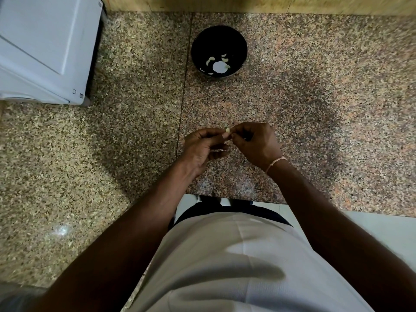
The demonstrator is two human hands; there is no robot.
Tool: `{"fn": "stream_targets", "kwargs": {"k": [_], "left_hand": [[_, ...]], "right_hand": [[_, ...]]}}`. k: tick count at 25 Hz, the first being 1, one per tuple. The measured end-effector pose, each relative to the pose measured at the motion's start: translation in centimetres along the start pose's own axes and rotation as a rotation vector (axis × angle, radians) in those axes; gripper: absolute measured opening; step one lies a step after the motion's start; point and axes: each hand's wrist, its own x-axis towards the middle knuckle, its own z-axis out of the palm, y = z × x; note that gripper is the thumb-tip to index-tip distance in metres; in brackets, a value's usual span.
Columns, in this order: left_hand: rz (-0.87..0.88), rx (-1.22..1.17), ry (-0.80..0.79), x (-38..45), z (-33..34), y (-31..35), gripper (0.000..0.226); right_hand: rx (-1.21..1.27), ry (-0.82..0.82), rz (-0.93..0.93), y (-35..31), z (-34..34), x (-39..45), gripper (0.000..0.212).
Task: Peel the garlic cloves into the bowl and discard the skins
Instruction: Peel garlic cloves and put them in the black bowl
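The counter carries the bowl, w/ some peeled cloves in it. Well below the bowl, left hand and right hand both pinch one clove. Peeling step, I think; next, strip skin, then drop clove in bowl.

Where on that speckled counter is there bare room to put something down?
Bare stone lies between the black bowl and the hands, to the right of the bowl, and on the left below the white appliance. It is crowded only where the left hand and right hand pinch the garlic clove.
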Motion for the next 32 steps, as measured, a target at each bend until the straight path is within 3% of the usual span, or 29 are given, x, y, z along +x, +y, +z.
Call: {"fn": "stream_targets", "kwargs": {"k": [10,19,27,32], "left_hand": [[-0.016,-0.019,-0.022,-0.4,0.2,-0.1,0.006],[-0.050,-0.099,-0.023,-0.5,0.7,-0.4,0.005],[0.073,0.059,-0.021,-0.4,0.5,-1.0,0.005],[0.102,0.115,-0.033,0.1,0.0,-0.7,0.021]], "right_hand": [[-0.036,0.034,-0.075,0.2,-0.2,-0.6,0.013],[0.159,0.105,0.074,1.1,0.8,-0.9,0.008],[0.077,0.014,0.092,0.5,-0.3,-0.6,0.005],[0.060,0.013,0.036,0.2,-0.6,-0.3,0.009]]}}
